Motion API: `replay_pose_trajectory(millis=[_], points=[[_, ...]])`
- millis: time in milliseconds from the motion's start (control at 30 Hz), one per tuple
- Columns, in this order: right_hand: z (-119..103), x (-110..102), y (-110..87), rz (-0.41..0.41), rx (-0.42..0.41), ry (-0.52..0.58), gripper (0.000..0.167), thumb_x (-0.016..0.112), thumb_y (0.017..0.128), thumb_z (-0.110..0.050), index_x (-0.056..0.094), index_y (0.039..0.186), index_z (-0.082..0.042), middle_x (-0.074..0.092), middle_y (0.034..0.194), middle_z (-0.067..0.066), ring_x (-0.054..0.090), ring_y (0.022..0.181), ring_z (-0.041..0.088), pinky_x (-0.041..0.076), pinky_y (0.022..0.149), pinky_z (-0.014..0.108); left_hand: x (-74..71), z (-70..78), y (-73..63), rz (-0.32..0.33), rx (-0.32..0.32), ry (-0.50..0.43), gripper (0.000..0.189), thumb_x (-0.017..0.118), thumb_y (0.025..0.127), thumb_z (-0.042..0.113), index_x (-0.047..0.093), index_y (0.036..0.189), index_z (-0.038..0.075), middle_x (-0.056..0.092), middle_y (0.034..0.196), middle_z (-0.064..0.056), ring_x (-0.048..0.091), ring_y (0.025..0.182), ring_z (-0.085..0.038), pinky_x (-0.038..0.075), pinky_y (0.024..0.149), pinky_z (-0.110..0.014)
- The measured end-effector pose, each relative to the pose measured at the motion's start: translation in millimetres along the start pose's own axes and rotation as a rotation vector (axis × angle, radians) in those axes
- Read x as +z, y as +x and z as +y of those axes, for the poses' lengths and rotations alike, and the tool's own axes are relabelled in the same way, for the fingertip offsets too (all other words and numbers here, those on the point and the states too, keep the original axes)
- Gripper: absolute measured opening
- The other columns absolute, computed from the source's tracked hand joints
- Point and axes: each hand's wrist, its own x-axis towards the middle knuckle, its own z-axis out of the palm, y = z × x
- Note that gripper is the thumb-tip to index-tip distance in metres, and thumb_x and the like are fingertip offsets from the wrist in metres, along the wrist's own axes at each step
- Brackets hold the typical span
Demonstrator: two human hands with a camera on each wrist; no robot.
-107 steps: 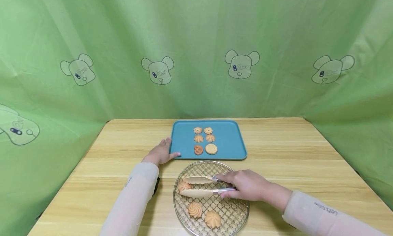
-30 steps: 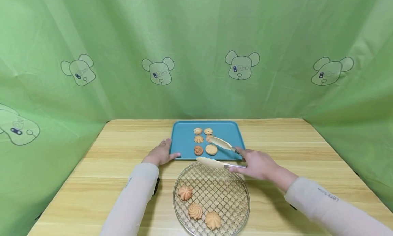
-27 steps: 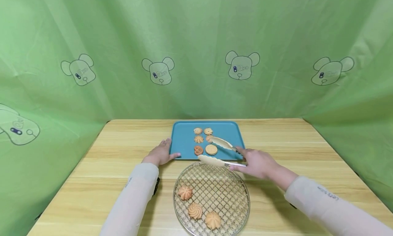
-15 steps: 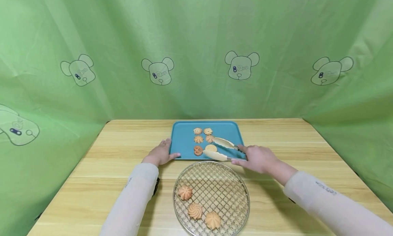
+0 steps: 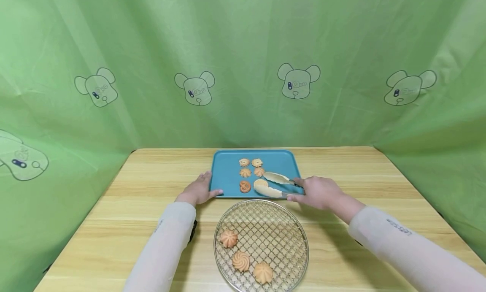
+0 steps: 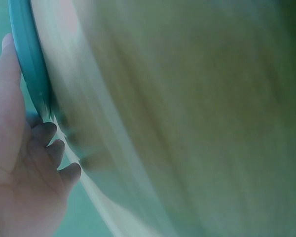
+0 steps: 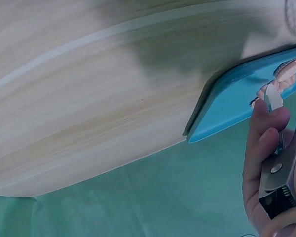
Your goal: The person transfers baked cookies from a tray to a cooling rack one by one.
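In the head view my left hand (image 5: 197,190) holds the near left corner of a blue tray (image 5: 229,157), its thumb over the rim and fingers along the outer side. My right hand (image 5: 320,192) grips metal tongs (image 5: 276,177) with pale scalloped tips, spread apart over the tray's right half. The far tip is beside a star-shaped cookie (image 5: 259,171); the near one partly covers a round cookie (image 5: 260,183). Left of these lie a pretzel-shaped cookie (image 5: 245,186) and another star cookie (image 5: 245,172). Two ring-like cookies (image 5: 257,162) sit farther back. The right wrist view shows the tongs' handle (image 7: 281,168).
A round wire rack (image 5: 281,241) stands in front of the tray on the wooden table (image 5: 353,174). Three cookies lie on it: one reddish (image 5: 229,238), one swirled (image 5: 241,261) and one fluted (image 5: 263,273). Green curtains (image 5: 243,119) hang behind and at both sides.
My right hand has moved the tongs from the rack's left cookie to the tray, leaving that cookie on the rack. Lately the near tip has slid over the round cookie. My left hand stays put.
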Motion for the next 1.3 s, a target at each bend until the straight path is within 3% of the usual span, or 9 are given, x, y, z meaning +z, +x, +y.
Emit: replay_pose_trajectory(millis=[400,800,1067,1300], points=[[-3.3,-1.7,2.7,-0.022,-0.007,-0.020,0.079,0.052,0.086,-0.066,0.053,0.135,-0.003,0.067,0.104,0.020,0.065,0.087,0.033,0.054,0.064,0.050,0.0,1.4,-1.3,0.008,0.015,-0.001,0.091,0.050,0.092,0.057,0.013,0.150,-0.003,0.014,0.156,-0.017,0.013,0.142,-0.033,0.017,0.114,-0.045],[-3.1,-0.2,0.2,-0.002,-0.022,-0.035,0.073,0.055,0.088,-0.060,0.053,0.135,-0.004,0.067,0.103,0.022,0.065,0.081,0.030,0.055,0.063,0.049,0.4,1.7,-1.1,0.006,0.010,-0.001,0.092,0.050,0.091,0.058,0.013,0.150,-0.002,0.013,0.156,-0.016,0.013,0.142,-0.032,0.017,0.115,-0.045],[2.2,6.7,-4.0,0.021,-0.023,0.005,0.071,0.055,0.089,-0.057,0.052,0.136,-0.004,0.067,0.097,0.016,0.056,0.067,0.017,0.051,0.055,0.039,-0.7,2.1,-1.9,0.009,0.015,-0.005,0.091,0.050,0.091,0.057,0.014,0.150,-0.003,0.014,0.156,-0.016,0.012,0.142,-0.032,0.016,0.115,-0.045],[6.8,8.8,-10.6,0.070,-0.029,0.009,0.073,0.054,0.090,-0.058,0.051,0.136,-0.002,0.066,0.104,0.020,0.064,0.081,0.030,0.055,0.067,0.049,-1.1,1.9,-1.9,0.006,0.017,-0.004,0.091,0.050,0.091,0.057,0.013,0.150,-0.003,0.013,0.156,-0.016,0.012,0.142,-0.032,0.016,0.115,-0.045]])
